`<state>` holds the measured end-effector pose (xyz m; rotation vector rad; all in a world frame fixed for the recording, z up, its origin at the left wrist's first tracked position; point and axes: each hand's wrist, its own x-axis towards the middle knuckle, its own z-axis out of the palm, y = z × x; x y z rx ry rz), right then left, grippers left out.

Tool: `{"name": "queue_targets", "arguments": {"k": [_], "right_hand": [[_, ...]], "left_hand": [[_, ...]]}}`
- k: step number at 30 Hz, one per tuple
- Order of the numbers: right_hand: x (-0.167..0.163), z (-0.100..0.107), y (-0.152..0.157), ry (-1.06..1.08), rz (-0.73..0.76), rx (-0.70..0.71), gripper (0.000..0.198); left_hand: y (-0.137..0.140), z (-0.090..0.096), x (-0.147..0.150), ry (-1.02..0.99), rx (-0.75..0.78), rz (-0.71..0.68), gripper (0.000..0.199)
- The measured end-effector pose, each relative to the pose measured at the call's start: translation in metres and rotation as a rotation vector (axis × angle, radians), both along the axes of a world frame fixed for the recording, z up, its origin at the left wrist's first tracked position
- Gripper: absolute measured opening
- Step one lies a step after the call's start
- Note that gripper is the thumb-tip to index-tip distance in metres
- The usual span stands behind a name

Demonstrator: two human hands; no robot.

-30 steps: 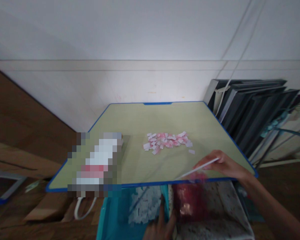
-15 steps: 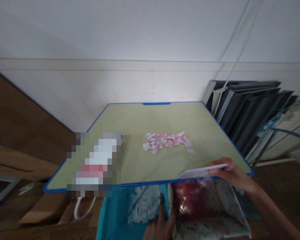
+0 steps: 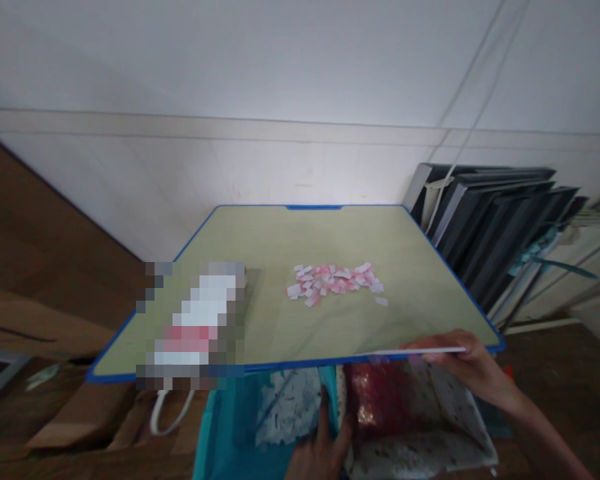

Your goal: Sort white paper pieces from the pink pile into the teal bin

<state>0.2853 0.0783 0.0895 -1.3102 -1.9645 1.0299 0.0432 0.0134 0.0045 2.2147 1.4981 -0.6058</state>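
A thin white card (image 3: 443, 350), seen almost edge-on, lies level at the near right edge of the surface, pinched at its right end between the closed fingers of a person's right hand (image 3: 466, 360). Below the near edge, the left hand (image 3: 317, 457) rests with fingers parted where a teal bin (image 3: 204, 427) meets a stained whitish bin (image 3: 430, 457); whether those fingers grip the rim cannot be told. White paper scraps (image 3: 286, 407) fill part of the teal bin, and glossy red material (image 3: 373, 400) sits in the other. Pink and white paper pieces (image 3: 335, 280) lie scattered mid-surface, on a pale green, blue-edged surface (image 3: 305, 233), with a blurred-out object (image 3: 193, 317) to the left. Dark panels (image 3: 505, 220) lean at far right, beside a pale wall (image 3: 300, 80)
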Motion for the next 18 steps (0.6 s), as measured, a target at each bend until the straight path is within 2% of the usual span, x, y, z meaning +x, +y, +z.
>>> {"name": "queue_targets", "arguments": {"k": [6,8,13,18], "right_hand": [[-0.005,0.008,-0.008,0.019,0.083,-0.014,0.023],[-0.004,0.01,-0.01,0.002,0.064,0.001,0.022],[0.011,0.009,-0.003,-0.1,-0.204,0.17,0.021],[0.029,0.006,0.021,-0.128,-0.443,0.273,0.026]], "left_hand": [[0.0,-0.001,-0.001,-0.003,0.027,-0.008,0.075],[0.0,-0.001,-0.001,-0.006,0.027,-0.011,0.073],[0.0,-0.011,0.001,0.015,0.029,0.004,0.07],[-0.004,-0.023,0.002,0.083,0.1,0.002,0.073]]}}
